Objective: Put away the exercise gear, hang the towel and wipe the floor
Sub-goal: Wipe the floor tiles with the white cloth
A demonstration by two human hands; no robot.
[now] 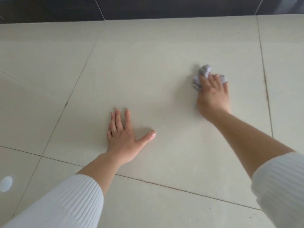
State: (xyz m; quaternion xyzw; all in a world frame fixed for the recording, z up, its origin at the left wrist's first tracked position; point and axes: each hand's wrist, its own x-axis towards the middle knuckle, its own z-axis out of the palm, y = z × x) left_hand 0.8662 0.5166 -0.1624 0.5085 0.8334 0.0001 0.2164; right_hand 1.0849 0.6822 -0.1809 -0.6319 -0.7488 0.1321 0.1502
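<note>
My right hand (213, 92) presses a crumpled grey cloth (203, 72) onto the pale tiled floor (148, 63), with its fingers curled over the cloth. Most of the cloth is hidden under that hand; bits stick out at the far side and left. My left hand (122, 137) lies flat on the floor with fingers straight and the thumb spread out to the right. It holds nothing. Both forearms come out of white ribbed sleeves.
A dark tiled wall base (148, 7) runs along the far edge of the floor. Dark grout lines cross the tiles. A bright round reflection (6, 183) shows on the floor at the lower left.
</note>
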